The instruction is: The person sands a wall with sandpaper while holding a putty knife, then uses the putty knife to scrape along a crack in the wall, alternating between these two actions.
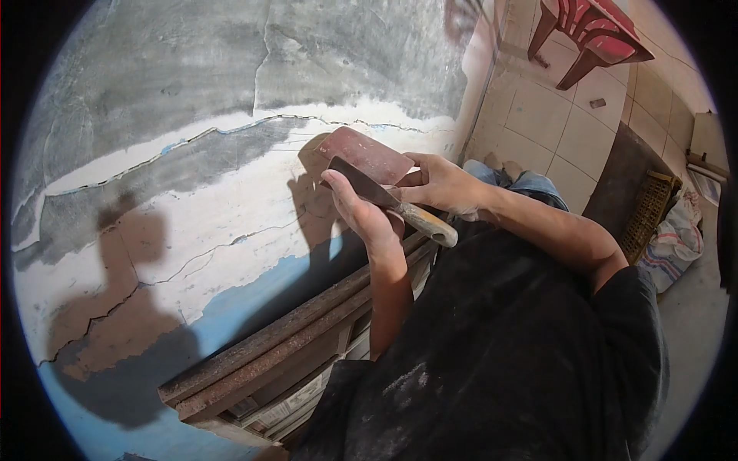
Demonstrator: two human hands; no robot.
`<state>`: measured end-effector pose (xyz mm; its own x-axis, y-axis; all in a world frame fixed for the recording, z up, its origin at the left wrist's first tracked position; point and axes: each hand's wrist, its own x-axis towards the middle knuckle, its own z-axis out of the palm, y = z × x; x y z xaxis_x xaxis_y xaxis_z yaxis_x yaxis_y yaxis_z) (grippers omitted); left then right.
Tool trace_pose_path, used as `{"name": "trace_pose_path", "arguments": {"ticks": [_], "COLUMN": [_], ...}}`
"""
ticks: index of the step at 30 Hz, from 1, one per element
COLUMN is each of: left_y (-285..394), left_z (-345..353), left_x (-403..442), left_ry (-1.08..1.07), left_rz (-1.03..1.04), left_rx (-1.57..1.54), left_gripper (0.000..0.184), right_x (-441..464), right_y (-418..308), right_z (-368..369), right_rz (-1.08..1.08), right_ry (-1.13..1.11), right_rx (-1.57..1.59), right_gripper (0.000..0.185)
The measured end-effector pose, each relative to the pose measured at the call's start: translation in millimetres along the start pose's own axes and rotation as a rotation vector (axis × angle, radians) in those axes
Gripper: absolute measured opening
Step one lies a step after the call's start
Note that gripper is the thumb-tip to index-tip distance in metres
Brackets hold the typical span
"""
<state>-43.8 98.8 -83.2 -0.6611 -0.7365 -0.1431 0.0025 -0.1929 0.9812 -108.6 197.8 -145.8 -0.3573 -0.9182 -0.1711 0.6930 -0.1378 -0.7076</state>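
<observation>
My left hand (367, 219) is closed around a putty knife (361, 183), with its fingers along the dark metal blade. The worn, pale handle (429, 224) of the knife points down and to the right. My right hand (444, 184) pinches the right end of a reddish, slightly curved rectangular piece (367, 154) with whitish smudges; I cannot tell its material. This piece sits just above the blade, and both are in front of the wall. Some fingers of each hand are hidden.
The cracked wall (254, 192) has grey, white and blue patches. Below my hands runs a dark wooden ledge (284, 330) of a piece of furniture. A red plastic chair (592, 34) stands on the tiled floor (530, 115). A yellow basket (649, 215) and a striped cloth (673, 246) lie at right.
</observation>
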Motion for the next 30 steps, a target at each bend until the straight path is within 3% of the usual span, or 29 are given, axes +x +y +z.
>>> {"name": "trace_pose_path", "arguments": {"ticks": [3, 7, 13, 15, 16, 20, 23, 25, 27, 28, 30], "left_y": [4, 1, 5, 8, 12, 35, 52, 64, 74, 82, 101], "left_z": [8, 10, 5, -19, -26, -17, -40, -45, -70, -79, -91], "left_x": [-2, 1, 7, 19, 21, 3, -9, -17, -23, -24, -30], "left_ry": [0.025, 0.025, 0.032, -0.043, -0.034, 0.141, 0.213, 0.257, 0.3, 0.248, 0.382], "left_rz": [-0.003, 0.011, 0.074, 0.105, 0.111, 0.233, 0.367, 0.422, 0.5, 0.618, 0.793], "left_rx": [-0.03, -0.125, -0.176, -0.198, -0.151, -0.046, 0.499, 0.511, 0.56, 0.638, 0.86], "left_gripper": [0.073, 0.065, 0.061, 0.059, 0.05, 0.023, 0.022, 0.022, 0.024, 0.028, 0.035], "right_x": [-3, -6, -9, -13, -16, 5, 15, 23, 28, 30, 34], "right_y": [-16, -31, -36, -37, -37, 17, 32, 32, 21, 13, -1], "right_z": [-10, -19, -32, -36, -40, -76, -77, -70, -62, -56, -41], "right_rz": [0.036, 0.068, 0.09, 0.195, 0.25, 0.121, 0.123, 0.161, 0.173, 0.18, 0.104], "right_ry": [-0.133, -0.17, -0.276, -0.193, -0.152, -0.07, 0.099, 0.223, 0.181, 0.156, 0.184], "right_rx": [0.012, -0.09, -0.291, -0.286, -0.286, -0.289, -0.159, -0.1, -0.048, -0.019, -0.159], "right_gripper": [0.058, 0.041, 0.049, 0.039, 0.035, 0.023, 0.026, 0.033, 0.037, 0.041, 0.052]}}
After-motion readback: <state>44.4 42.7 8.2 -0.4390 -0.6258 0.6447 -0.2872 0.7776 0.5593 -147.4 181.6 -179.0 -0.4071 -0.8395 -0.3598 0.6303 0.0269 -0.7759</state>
